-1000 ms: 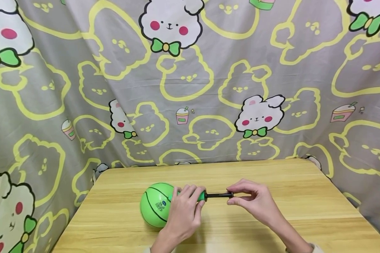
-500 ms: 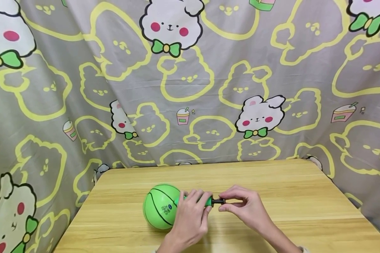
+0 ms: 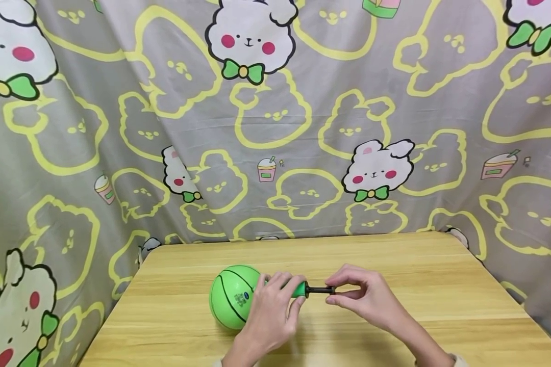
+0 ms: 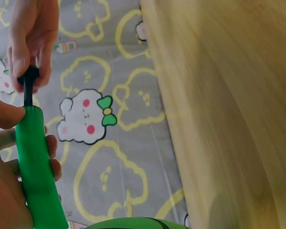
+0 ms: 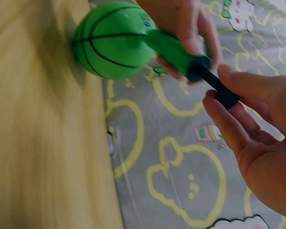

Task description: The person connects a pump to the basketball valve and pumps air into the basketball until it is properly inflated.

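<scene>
A green ball (image 3: 233, 298) with black seam lines, like a small basketball, sits on the table left of centre. My left hand (image 3: 272, 311) grips the green barrel of a hand pump (image 4: 35, 167), its far end at the ball's side in the right wrist view. From the barrel's other end a black rod sticks out to the right. My right hand (image 3: 367, 295) pinches the black knob (image 5: 227, 99) at the rod's end between thumb and fingers. In the head view the left hand covers most of the barrel and the ball's right side.
The wooden table (image 3: 418, 265) carries the ball under the pump. Behind it and along both sides hangs a grey curtain (image 3: 298, 132) printed with white bunnies and yellow outlines.
My right hand first pushed the pump's rod inward to the left, then drew it partly out again to the right. The ball and left hand shifted slightly right.
</scene>
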The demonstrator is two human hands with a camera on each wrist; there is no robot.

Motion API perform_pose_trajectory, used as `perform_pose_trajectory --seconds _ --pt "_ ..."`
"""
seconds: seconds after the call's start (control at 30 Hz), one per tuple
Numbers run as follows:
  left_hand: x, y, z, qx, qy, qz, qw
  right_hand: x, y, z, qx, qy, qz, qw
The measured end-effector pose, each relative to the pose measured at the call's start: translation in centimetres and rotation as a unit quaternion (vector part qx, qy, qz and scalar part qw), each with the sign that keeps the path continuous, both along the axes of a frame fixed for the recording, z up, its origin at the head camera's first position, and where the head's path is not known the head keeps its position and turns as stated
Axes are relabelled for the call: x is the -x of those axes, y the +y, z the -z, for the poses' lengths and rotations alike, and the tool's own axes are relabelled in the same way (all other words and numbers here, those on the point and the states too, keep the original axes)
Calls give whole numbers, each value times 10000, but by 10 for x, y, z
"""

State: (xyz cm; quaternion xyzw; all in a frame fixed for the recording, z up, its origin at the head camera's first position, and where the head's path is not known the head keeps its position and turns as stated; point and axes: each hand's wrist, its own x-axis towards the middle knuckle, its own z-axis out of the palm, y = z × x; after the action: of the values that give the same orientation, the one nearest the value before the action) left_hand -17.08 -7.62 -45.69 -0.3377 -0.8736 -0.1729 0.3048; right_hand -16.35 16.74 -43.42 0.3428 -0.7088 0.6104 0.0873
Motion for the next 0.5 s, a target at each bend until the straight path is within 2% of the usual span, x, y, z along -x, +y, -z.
perform_pose_trajectory --seconds 0.13,0.5 --pt "2 -3 -3 -113 -62 -59 9999 1 14 -7 -144 -108 -26 9998" --pt "8 -12 -6 -339 -220 -170 9990 3 46 -22 -469 -72 163 9987"
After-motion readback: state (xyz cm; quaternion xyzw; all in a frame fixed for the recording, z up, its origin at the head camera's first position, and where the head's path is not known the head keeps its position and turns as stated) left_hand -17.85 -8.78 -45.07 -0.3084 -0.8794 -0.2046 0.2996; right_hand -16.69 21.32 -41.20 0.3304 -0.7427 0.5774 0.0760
